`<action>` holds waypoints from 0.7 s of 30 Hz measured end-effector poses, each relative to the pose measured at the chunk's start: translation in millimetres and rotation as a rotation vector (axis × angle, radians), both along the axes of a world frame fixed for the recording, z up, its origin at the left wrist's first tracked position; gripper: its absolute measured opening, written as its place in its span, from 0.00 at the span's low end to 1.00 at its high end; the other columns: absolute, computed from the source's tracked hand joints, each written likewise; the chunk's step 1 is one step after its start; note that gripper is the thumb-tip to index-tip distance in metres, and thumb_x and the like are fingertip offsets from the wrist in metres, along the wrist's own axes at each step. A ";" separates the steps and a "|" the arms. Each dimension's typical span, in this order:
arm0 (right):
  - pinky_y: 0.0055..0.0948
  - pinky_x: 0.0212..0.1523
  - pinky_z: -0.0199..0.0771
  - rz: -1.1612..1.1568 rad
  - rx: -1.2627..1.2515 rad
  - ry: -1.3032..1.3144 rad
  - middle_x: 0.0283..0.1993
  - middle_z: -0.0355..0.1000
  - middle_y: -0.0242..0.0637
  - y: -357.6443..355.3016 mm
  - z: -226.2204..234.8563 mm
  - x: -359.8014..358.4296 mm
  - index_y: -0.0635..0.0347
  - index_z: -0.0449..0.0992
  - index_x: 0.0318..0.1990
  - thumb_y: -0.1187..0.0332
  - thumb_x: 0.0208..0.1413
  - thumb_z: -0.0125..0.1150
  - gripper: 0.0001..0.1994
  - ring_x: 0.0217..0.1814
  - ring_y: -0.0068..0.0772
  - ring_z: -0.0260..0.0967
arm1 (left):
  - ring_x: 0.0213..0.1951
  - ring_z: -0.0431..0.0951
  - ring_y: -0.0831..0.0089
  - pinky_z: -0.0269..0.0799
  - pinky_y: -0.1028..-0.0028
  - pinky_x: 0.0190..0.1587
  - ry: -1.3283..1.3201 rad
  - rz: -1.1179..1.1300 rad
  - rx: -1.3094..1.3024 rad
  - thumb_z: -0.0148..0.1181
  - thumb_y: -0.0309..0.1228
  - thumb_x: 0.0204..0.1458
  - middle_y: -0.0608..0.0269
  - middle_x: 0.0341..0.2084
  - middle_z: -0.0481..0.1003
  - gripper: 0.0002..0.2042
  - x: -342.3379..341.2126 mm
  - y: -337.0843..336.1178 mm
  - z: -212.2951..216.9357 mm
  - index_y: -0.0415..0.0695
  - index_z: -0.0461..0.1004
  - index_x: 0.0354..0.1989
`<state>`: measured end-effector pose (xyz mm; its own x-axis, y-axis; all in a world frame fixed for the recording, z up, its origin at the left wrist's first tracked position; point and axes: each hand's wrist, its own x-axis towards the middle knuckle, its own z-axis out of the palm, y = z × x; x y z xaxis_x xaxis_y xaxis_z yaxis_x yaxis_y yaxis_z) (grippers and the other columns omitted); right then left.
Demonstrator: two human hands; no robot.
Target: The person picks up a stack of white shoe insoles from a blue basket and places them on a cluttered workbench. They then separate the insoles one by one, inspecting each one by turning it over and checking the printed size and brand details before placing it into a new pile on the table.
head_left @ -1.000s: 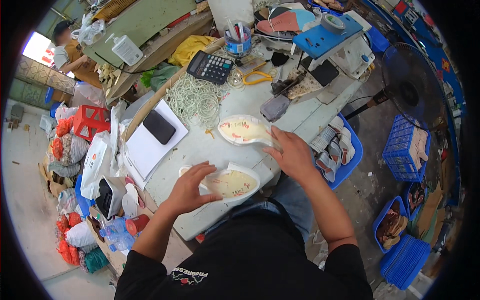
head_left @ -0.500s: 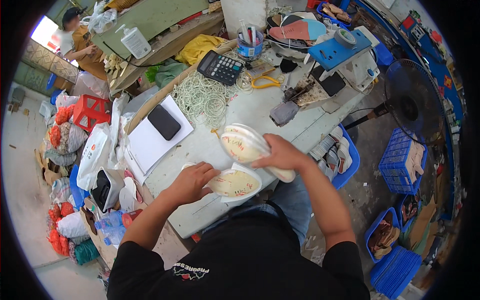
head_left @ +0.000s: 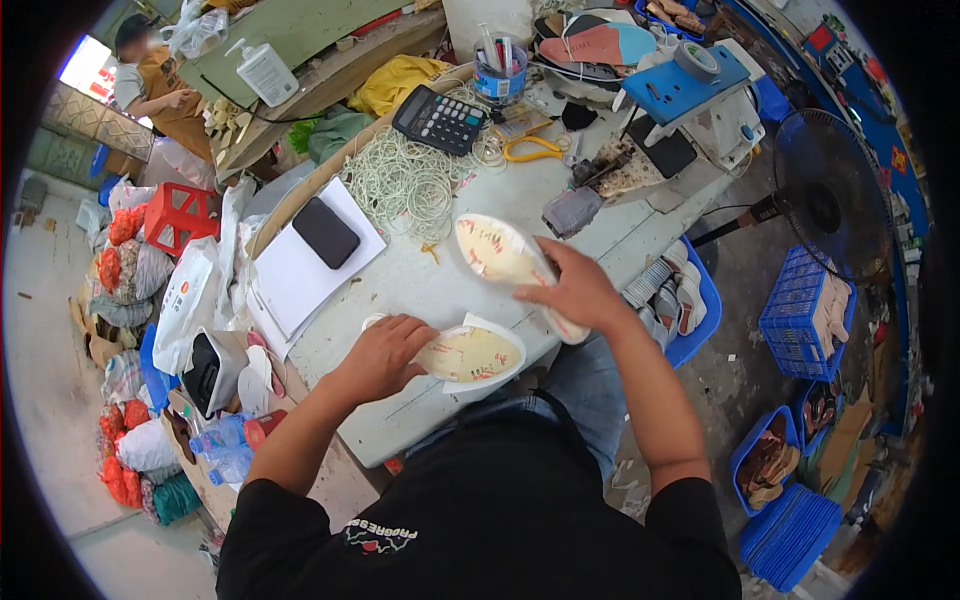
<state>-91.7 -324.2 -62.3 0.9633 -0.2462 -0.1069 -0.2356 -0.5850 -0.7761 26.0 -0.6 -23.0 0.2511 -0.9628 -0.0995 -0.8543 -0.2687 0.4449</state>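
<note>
My right hand grips a cream shoe last by its narrower middle, thumb on one side. That last is raised over the bench, its broad end pointing away from me, with reddish marks on its pale face. A second last lies near the bench's front edge, sole face up, with white material standing out around its rim. My left hand is closed around this one's left end, covering part of it. The two lasts are apart.
Beyond my hands are a tangle of pale elastic cord, a calculator, yellow-handled pliers and a blue-topped machine. A phone rests on paper at left. A fan and blue baskets stand right. A person is far left.
My right hand has tilted its last, so the broad end now stands farther from me and its pale face shows more. The left hand and its last have hardly moved.
</note>
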 end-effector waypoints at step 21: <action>0.18 0.39 0.75 0.076 1.248 0.079 0.38 0.80 0.28 49.1 30.7 -44.7 0.65 0.79 0.44 0.70 0.64 0.69 0.08 0.38 0.14 0.74 | 0.33 0.79 0.59 0.68 0.63 0.43 0.245 -0.101 -0.188 0.70 0.44 0.54 0.60 0.28 0.80 0.17 10.3 -59.8 46.9 0.46 0.81 0.45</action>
<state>-136.4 -275.1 -31.5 0.9511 0.1199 -0.2848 -0.3043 0.5242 -0.7954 36.3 -60.4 23.9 0.1442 -0.9889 0.0367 -0.7341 -0.0821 0.6741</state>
